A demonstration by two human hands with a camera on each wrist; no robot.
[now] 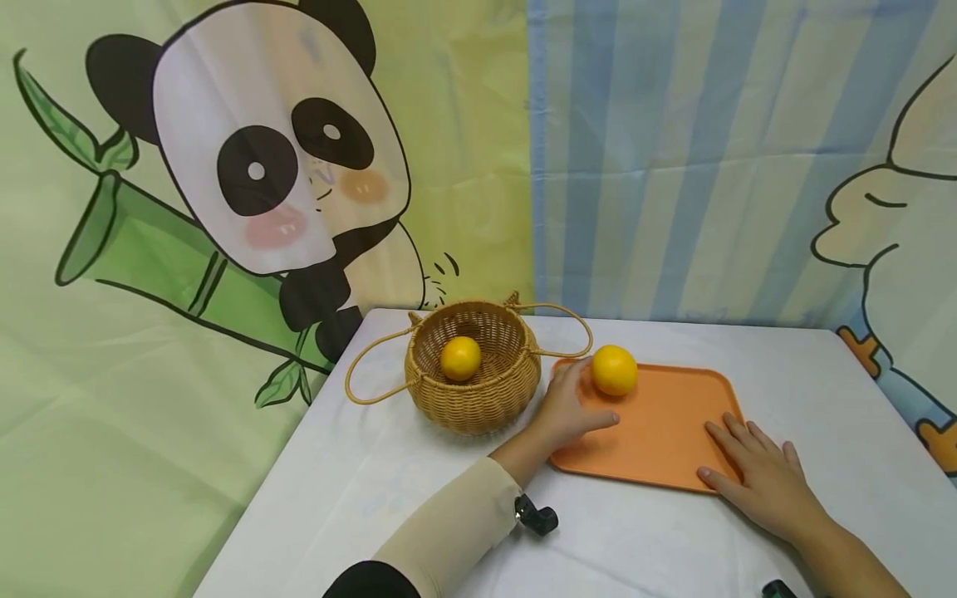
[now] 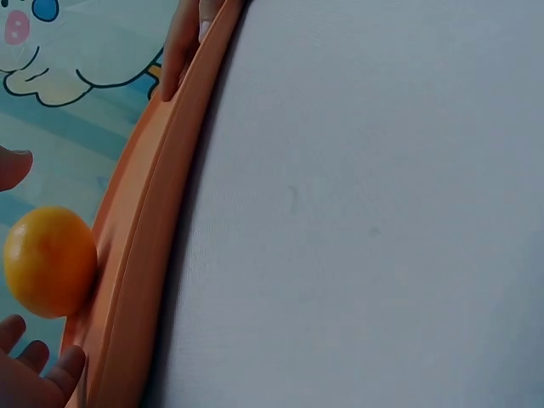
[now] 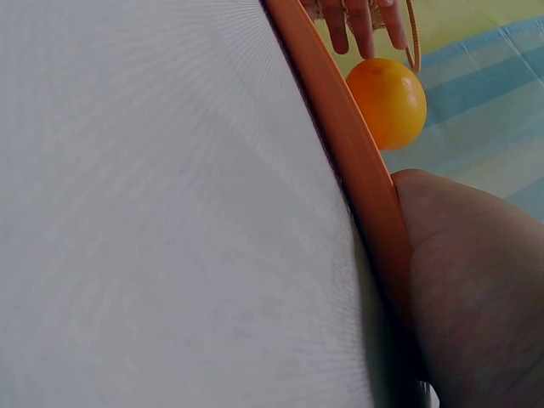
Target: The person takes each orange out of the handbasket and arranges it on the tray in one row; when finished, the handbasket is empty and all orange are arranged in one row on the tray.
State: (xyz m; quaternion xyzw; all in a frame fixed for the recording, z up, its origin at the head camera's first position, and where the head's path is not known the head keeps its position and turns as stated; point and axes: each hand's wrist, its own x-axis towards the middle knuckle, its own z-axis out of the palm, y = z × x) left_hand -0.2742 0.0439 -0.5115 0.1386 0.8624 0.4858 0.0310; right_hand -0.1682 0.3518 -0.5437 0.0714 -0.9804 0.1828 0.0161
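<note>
An orange sits on the back left part of an orange tray. Beside it, my left hand reaches over the tray's left end, thumb spread apart from the fingers and nothing held. In the left wrist view the orange lies between the thumb and the fingers, with a gap to each. My right hand rests on the tray's right edge with its fingers spread. Another orange lies inside a wicker basket left of the tray.
Two looped handles stick out from the basket's sides, the right one reaching over the tray's back left corner. A white cloth covers the table. Behind it hangs a curtain with cartoon prints.
</note>
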